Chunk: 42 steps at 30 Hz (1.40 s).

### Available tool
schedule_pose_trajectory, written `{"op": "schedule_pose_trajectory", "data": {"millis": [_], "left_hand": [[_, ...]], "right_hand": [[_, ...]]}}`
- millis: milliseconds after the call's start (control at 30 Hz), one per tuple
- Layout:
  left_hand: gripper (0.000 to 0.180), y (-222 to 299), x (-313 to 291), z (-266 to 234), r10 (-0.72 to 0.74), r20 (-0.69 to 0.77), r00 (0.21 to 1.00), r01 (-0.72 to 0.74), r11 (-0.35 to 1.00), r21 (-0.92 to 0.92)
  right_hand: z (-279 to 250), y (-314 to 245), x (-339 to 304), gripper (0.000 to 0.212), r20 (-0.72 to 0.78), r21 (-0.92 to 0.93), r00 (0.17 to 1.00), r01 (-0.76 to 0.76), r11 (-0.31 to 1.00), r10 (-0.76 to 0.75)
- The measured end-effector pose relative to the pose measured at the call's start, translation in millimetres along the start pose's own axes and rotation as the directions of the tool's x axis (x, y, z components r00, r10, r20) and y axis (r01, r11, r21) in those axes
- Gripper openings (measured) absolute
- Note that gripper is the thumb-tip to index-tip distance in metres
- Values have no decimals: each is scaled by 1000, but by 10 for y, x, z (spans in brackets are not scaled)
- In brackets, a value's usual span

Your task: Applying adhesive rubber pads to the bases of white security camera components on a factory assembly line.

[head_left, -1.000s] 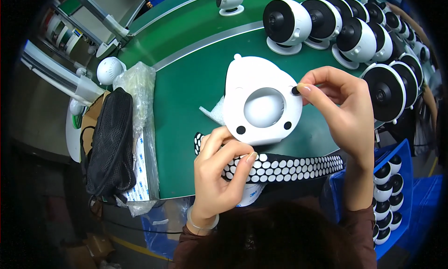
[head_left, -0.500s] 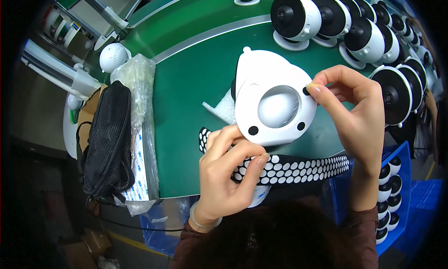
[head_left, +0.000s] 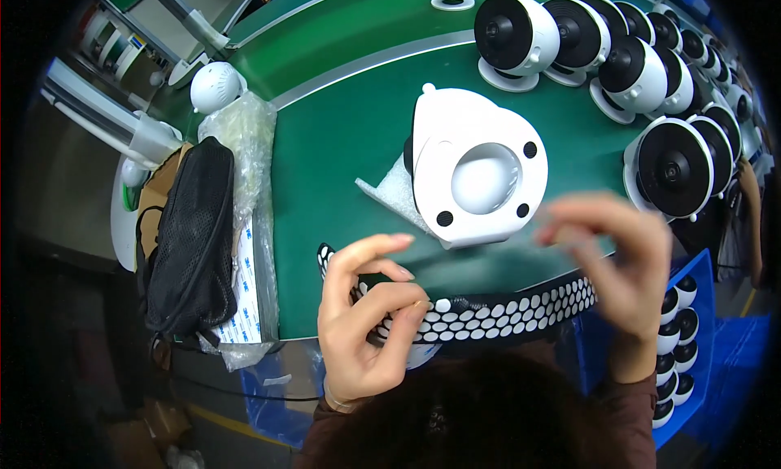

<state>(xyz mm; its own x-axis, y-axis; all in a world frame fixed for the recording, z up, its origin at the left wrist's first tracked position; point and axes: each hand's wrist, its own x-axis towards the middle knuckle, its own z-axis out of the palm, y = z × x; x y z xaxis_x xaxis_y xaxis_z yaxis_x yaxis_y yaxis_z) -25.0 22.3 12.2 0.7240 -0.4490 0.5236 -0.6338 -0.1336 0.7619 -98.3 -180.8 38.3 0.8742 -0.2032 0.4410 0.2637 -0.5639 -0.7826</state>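
Note:
A white camera (head_left: 460,115) lies on the green table with its round base turned up. Around the base's hollow sit several small black round pads (head_left: 445,218). Close to me, my left hand (head_left: 370,318) pinches a long black strip covered with white round stickers (head_left: 480,318) between thumb and fingertips. The strip curves away to the right, toward my right forearm. To the right of the camera, apart from it, hovers my right hand (head_left: 606,245); motion smears its fingers, so I cannot make out whether they hold anything. White foam sheet (head_left: 394,191) peeks out beneath the camera.
Rows of black-and-white cameras (head_left: 517,38) stand at the back right. A blue bin (head_left: 691,306) with more round black-and-white parts is at the lower right. Along the left edge lie a black mesh bag (head_left: 191,241), clear plastic wrapping (head_left: 252,152) and a white ball-shaped device (head_left: 215,87).
My right hand has left the pad at the camera's upper right and moved down, off the camera. My left hand and the strip have shifted nearer to me and slightly left.

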Motion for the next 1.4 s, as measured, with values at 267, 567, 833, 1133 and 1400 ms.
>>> {"op": "schedule_pose_trajectory", "data": {"millis": [267, 567, 833, 1133, 1400], "left_hand": [[15, 77, 96, -60, 122, 330, 936, -165, 980, 107], [9, 113, 36, 1, 131, 300, 945, -191, 964, 183], [7, 117, 27, 88, 159, 261, 952, -217, 953, 213], [3, 42, 65, 53, 36, 180, 983, -81, 964, 254], [3, -103, 195, 168, -46, 142, 989, 51, 998, -32]], "right_hand": [[292, -23, -180, 16, 236, 96, 971, -63, 993, 39], [331, -70, -280, 14, 90, 53, 994, 57, 997, -62], [273, -101, -252, 13, 144, -60, 988, 65, 996, -56], [149, -127, -121, 10, 110, 45, 985, 126, 991, -130], [242, 28, 599, 7, -65, -80, 973, 214, 974, -219]]}}
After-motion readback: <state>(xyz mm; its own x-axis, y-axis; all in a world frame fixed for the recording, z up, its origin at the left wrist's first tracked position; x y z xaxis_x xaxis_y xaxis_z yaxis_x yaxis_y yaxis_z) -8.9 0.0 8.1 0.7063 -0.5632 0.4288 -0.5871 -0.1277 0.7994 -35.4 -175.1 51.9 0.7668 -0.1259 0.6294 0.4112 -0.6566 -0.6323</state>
